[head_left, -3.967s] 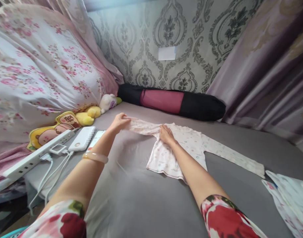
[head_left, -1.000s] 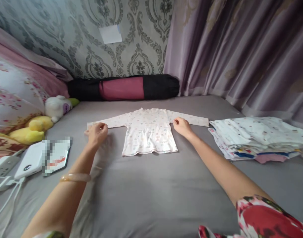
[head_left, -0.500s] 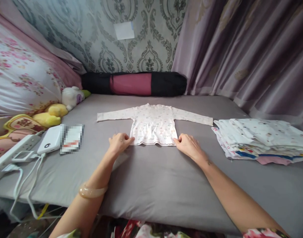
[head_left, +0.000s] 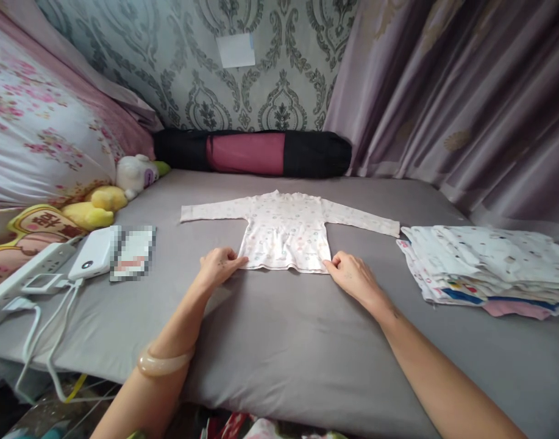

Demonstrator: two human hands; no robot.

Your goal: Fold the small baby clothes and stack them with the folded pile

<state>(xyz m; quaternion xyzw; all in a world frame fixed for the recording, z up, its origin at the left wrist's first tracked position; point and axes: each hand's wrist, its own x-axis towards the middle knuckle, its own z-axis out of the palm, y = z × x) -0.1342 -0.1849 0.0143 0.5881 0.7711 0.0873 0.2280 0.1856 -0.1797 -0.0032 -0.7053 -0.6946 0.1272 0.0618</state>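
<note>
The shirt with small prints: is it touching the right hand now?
Touching. The head view shows the right hand pinching the shirt at its lower right corner, with no gap visible between them.

Wearing a glossy, milky-amber bangle (head_left: 163, 366) on the left forearm (head_left: 146, 402) and red-and-white patterned clothing (head_left: 261, 429); faintly marked on left hand (head_left: 220, 266) and right hand (head_left: 353, 280).

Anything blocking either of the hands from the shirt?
Nothing visible. The left hand and right hand each pinch a bottom corner of the shirt. The folded clothes lie by the right-hand cuff, outside the space between hands and shirt.
</note>
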